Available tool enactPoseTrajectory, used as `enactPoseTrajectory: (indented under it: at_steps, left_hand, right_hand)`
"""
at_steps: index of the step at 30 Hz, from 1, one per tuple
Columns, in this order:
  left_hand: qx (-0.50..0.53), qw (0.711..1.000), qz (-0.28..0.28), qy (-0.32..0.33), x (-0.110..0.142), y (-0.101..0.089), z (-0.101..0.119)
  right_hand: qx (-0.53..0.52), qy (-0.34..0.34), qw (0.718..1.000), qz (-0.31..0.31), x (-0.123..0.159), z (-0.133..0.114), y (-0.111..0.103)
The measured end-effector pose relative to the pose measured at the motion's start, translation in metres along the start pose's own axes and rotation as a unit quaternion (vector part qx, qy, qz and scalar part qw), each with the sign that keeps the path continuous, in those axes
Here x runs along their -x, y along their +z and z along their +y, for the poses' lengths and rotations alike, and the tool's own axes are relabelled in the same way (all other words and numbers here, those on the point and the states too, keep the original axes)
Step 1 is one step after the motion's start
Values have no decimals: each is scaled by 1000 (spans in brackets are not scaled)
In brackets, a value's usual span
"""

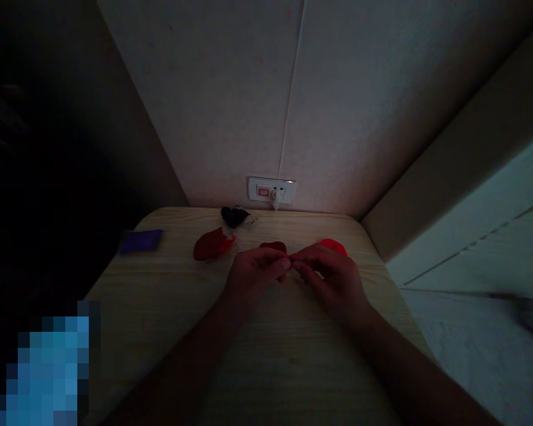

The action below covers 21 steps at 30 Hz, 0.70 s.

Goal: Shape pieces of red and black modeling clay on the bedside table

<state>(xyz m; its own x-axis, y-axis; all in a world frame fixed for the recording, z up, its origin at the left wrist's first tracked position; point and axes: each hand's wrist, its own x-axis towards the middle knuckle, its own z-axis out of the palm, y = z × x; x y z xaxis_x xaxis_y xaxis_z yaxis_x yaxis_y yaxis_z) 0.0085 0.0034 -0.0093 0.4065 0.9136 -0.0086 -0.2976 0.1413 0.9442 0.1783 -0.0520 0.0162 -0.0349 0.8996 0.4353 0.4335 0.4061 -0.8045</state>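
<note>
My left hand [260,271] and my right hand [331,275] meet fingertip to fingertip above the table. Both are closed in a pinch, and whatever lies between the fingertips is too small and dark to make out. Just behind the left fingers shows a brownish-red lump [273,245], partly covered by them. Beyond my right hand lies a bright red round piece [334,245], its near side hidden by the hand. To the left of my hands rests a dark red lump [211,245] with a torn clear wrapper at its right end.
A black lump [234,216] with clear wrapping lies near the table's back edge. Far left is a purple packet [142,241]. The pale wooden table [182,307] stands against a wall with a socket plate [272,190] and a plug in it. The room is dim.
</note>
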Motion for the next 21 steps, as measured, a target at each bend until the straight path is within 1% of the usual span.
enactPoseTrajectory:
  at_steps: [4,7,11,16,19,21]
  left_hand:
    - [-4,1000,-4,-4,0,0,-1]
    - [13,1000,-3,-17,0,1,0]
    - [35,999,-17,-32,0,1,0]
    - [39,998,-32,-34,0,1,1]
    - [41,998,-28,-33,0,1,1]
    - [41,998,-15,-36,0,2,1]
  right_hand:
    - [-5,26,1000,0,1,3,2]
    - [-19,39,999,6,2,4,3]
    - [-18,43,999,6,2,2,2]
    - [-3,24,1000,-11,0,-2,1]
    - [-15,30,999,-13,1,-2,1]
    - [-22,41,999,-9,1,-1,1]
